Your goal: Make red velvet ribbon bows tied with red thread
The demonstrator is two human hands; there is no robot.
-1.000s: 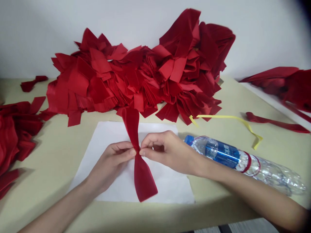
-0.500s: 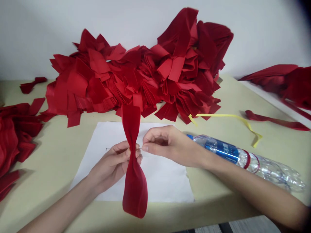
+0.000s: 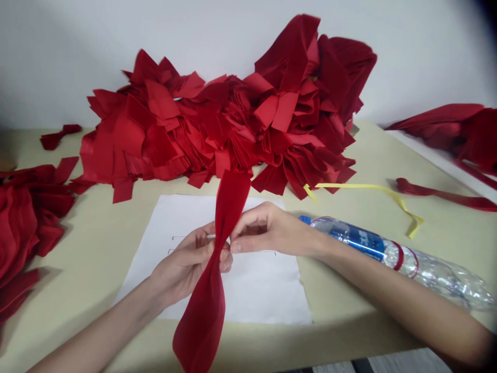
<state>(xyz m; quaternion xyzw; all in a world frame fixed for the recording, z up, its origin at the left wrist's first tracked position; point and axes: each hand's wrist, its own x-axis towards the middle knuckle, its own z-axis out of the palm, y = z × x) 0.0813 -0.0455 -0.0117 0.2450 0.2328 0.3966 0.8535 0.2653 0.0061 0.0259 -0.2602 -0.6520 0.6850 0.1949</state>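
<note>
A red fabric bow piece (image 3: 212,290) is pinched at its narrow waist above a white paper sheet (image 3: 256,290). My left hand (image 3: 186,264) grips that waist from the left, fingers closed round it. My right hand (image 3: 267,230) pinches the same waist from the right, thumb and fingers pressed together. A thin pale thing, a needle or wire, pokes out by the left fingers; I cannot tell which. The bow's upper lobe leans up and right, and its lower lobe hangs toward the table's front edge.
A big heap of red fabric pieces (image 3: 233,114) fills the back of the beige table (image 3: 89,243). More red fabric (image 3: 27,217) lies at the left and far right (image 3: 462,129). A plastic water bottle (image 3: 388,254) lies on its side by my right forearm, near a yellow ribbon (image 3: 373,191).
The bow piece has been lifted off the paper and tilted, its top swinging right and its bottom dropping toward me. Both hands stay pinched at its waist.
</note>
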